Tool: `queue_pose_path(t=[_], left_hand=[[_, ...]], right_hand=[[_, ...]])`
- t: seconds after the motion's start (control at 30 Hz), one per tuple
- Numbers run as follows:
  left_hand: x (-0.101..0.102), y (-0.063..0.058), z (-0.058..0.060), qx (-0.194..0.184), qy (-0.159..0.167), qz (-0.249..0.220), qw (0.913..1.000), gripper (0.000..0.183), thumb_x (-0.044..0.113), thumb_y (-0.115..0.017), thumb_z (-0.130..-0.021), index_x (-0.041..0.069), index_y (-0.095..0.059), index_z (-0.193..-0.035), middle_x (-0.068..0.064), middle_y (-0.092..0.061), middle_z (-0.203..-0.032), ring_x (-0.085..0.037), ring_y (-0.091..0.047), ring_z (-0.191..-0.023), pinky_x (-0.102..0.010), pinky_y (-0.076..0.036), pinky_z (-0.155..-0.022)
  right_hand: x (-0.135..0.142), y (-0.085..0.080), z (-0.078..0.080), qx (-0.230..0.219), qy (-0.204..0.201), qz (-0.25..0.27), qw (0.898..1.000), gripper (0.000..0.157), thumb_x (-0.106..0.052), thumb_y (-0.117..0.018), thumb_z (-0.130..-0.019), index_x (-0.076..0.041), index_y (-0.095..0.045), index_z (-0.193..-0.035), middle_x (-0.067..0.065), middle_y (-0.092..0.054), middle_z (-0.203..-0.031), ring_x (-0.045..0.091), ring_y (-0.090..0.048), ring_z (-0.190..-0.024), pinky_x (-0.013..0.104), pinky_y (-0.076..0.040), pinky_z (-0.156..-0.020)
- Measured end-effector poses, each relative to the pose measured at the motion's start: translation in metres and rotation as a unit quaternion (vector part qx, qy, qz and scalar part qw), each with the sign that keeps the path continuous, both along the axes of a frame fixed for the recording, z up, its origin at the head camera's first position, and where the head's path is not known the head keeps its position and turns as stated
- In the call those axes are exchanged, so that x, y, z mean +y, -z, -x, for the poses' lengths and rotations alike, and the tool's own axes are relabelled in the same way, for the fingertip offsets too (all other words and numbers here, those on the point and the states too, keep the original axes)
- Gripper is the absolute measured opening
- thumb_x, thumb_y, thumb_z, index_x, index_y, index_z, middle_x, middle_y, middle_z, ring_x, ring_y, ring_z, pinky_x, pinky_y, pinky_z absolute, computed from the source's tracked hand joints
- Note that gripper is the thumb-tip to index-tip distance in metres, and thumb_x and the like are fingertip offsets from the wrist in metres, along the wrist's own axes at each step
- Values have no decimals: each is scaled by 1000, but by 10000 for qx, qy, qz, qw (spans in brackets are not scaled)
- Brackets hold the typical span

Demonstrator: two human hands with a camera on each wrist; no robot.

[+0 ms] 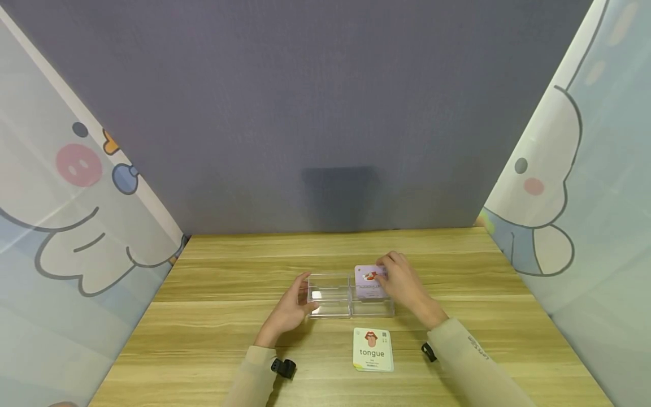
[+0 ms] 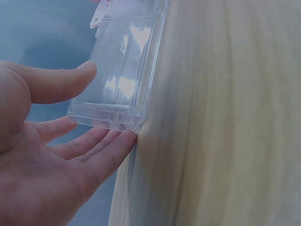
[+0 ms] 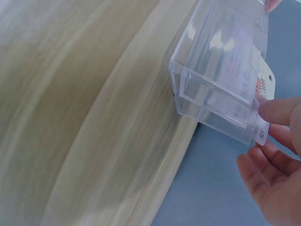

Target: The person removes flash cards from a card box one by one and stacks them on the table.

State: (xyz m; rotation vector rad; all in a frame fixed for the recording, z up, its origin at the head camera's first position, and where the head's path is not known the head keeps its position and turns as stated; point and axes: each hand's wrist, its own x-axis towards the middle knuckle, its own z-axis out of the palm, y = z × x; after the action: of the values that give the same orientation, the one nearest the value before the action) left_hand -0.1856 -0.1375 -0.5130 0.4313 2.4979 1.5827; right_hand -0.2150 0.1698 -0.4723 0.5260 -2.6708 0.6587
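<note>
A clear plastic card holder [image 1: 351, 308] with two side-by-side sections and stepped rows sits on the table. My left hand [image 1: 287, 311] holds its left end, thumb at the front and fingers along the end wall and behind; in the left wrist view the fingertips [image 2: 128, 136] touch the lower corner. My right hand [image 1: 403, 282] pinches the right edge of a purple card [image 1: 364, 287] with a picture of red-and-white shoes. That card stands upright in the right section, its lower part behind the clear wall; the right wrist view shows the thumb [image 3: 277, 110] on its edge.
In front of the holder lies a pale yellow-edged card [image 1: 373, 350] reading "tongue", with another edge showing beneath it. The wooden table [image 1: 229, 316] meets a dark grey panel [image 1: 330, 113] at the back. Cartoon-printed curtains [image 1: 600, 169] flank both sides.
</note>
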Motion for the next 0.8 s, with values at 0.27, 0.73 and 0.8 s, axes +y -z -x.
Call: queue_pose_path(t=[0.27,0.73,0.8], left_hand=[[0,0,0,12,10,-31,10000,78,8,-69,-97,5,-24,-160,-29,-42,-146,-46,-45,-133,-59,-43,-109],[0,1,0,-19,6,28,10000,78,8,-69,-97,6,-23,-160,-28,-41,-147,-46,-44,-134,-58,-43,-109],[0,1,1,2,12,19,10000,78,8,-69,-97,5,-24,-160,-28,-42,-147,-47,-44,-133,-59,-43,-109]], right_hand=[[0,-1,-1,-93,20,5,10000,31,-6,-84,-82,1,-70,-108,8,-63,-105,26,-57,-98,41,-54,-82],[-1,0,2,5,-9,39,10000,30,-5,-85,-81,0,-69,-106,8,-64,-102,26,-58,-95,41,-54,-81],[0,1,2,-3,2,28,10000,30,-5,-85,-81,0,-69,-106,8,-64,-102,26,-58,-95,41,-54,-81]])
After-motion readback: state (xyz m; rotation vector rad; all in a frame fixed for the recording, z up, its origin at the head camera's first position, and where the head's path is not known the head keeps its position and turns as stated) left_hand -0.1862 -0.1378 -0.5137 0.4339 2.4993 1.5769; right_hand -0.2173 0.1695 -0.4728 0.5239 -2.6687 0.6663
